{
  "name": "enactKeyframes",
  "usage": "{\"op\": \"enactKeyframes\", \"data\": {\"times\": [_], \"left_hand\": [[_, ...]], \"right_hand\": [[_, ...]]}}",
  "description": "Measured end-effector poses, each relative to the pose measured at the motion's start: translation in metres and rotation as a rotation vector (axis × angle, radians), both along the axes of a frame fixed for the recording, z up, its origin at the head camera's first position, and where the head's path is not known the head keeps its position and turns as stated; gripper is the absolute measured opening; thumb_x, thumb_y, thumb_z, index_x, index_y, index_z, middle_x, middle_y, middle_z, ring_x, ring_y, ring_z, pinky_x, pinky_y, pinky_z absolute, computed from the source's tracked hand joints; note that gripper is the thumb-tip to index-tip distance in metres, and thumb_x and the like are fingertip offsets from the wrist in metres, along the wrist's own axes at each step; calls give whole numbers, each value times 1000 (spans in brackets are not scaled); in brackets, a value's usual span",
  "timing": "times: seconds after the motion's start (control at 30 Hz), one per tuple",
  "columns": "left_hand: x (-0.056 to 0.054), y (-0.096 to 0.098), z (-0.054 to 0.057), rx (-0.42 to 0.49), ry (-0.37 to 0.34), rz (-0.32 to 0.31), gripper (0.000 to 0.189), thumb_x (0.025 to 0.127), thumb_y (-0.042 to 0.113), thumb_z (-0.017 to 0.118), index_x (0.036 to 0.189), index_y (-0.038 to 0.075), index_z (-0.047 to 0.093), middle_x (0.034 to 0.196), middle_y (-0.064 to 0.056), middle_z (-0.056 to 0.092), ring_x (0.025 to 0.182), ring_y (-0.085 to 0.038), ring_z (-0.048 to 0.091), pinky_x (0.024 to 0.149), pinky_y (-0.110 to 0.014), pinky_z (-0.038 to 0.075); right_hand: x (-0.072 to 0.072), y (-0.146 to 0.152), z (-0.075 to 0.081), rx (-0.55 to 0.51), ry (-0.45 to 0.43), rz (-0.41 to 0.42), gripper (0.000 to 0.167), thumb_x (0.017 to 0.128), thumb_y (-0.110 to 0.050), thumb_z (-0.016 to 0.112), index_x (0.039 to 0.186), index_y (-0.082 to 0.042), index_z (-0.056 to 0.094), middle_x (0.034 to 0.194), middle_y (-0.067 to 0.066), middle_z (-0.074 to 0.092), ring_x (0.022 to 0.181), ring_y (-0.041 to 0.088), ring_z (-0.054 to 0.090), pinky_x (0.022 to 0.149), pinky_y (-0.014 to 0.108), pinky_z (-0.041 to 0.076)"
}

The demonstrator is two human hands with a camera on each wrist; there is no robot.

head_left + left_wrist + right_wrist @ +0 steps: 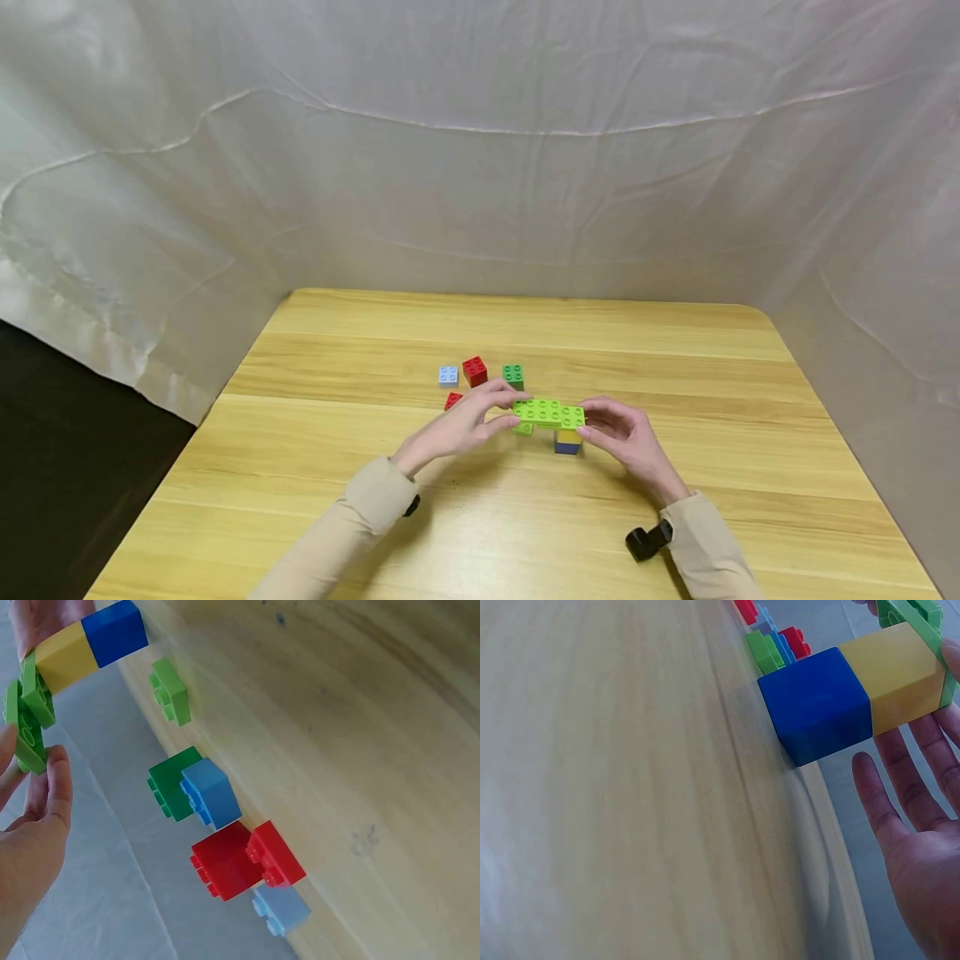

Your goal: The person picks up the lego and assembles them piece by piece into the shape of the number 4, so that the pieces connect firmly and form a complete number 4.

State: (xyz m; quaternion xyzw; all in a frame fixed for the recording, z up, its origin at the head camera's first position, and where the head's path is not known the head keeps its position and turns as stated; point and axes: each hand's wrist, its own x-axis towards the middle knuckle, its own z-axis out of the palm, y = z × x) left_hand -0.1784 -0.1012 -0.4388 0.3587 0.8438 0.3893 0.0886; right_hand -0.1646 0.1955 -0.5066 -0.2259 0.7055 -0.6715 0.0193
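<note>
A blue brick (814,705) forms the bottom of a stack, with a yellow brick (892,675) on it. Over the yellow lies a thin lime green brick (573,417); a second thin lime green brick (538,411) overlaps its top and juts out to the left. My left hand (472,422) pinches the jutting brick at its left end between thumb and fingers. With thumb and fingers, my right hand (630,437) holds the stack's right side near the top. Whether the blue brick touches the table cannot be told.
On the wooden table (750,483) lie a separate lime green brick (171,690), a dark green brick (172,784), a blue brick (212,795), a large red brick (225,859), a smaller red brick (275,853) and a light blue brick (281,907). Pale cloth (525,200) hangs behind.
</note>
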Motion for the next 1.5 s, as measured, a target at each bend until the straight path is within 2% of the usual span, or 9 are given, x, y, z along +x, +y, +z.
{"op": "enactKeyframes", "data": {"times": [0.33,0.53,0.67,0.8,0.97,1.07,1.2,1.33,1.5], "left_hand": [[-1,2,7,-95,81,-18,43,101,14,62,142,5,57,118,-6,61,90,-9,49,72,-17,46],[-3,3,8,-138,125,-27,42,99,14,64,140,5,59,116,-6,61,89,-10,49,73,-15,46],[-3,3,10,-158,132,-35,41,99,14,64,139,5,60,115,-6,61,91,-10,50,76,-21,52],[-5,4,12,-150,115,-40,41,99,14,64,139,5,59,121,-7,62,97,-13,55,84,-33,58],[-5,5,12,-128,70,-35,42,100,17,64,139,5,58,130,-10,62,107,-22,61,92,-42,58],[-5,8,11,-111,63,-16,47,98,25,67,141,7,57,133,-9,63,113,-23,63,97,-44,56],[-8,17,5,-51,71,6,53,96,35,69,142,11,56,134,-6,66,116,-17,63,101,-38,54],[-11,28,-4,43,30,23,48,95,34,71,135,11,61,126,-4,71,102,-10,65,90,-26,55],[-13,35,-10,81,-45,64,37,92,37,73,125,19,69,111,4,74,82,-4,58,71,-17,49]], "right_hand": [[-1,0,0,11,11,-9,37,89,8,67,123,19,55,115,-10,68,105,4,67,95,17,55],[-2,0,-2,2,23,-4,37,89,9,66,122,20,55,115,-11,68,105,3,67,95,17,55],[-3,0,-2,0,26,2,36,89,9,66,122,20,55,115,-11,68,105,4,67,95,17,56],[-2,0,-2,2,25,0,36,89,9,66,122,20,55,115,-11,68,105,3,67,95,17,56],[-2,0,-1,-1,21,-1,37,89,9,67,122,20,55,115,-11,68,105,3,67,95,17,56],[-2,0,0,-5,23,3,37,89,9,66,123,20,54,115,-10,68,105,3,67,95,17,56],[-2,1,0,-16,28,8,36,89,10,66,122,20,54,116,-11,68,105,4,66,95,17,56],[-3,1,-1,-21,32,14,36,90,10,65,122,20,55,116,-10,68,106,4,66,95,18,56],[-2,1,-1,-17,38,17,34,90,10,65,122,20,55,116,-10,68,106,4,66,95,18,56]]}}
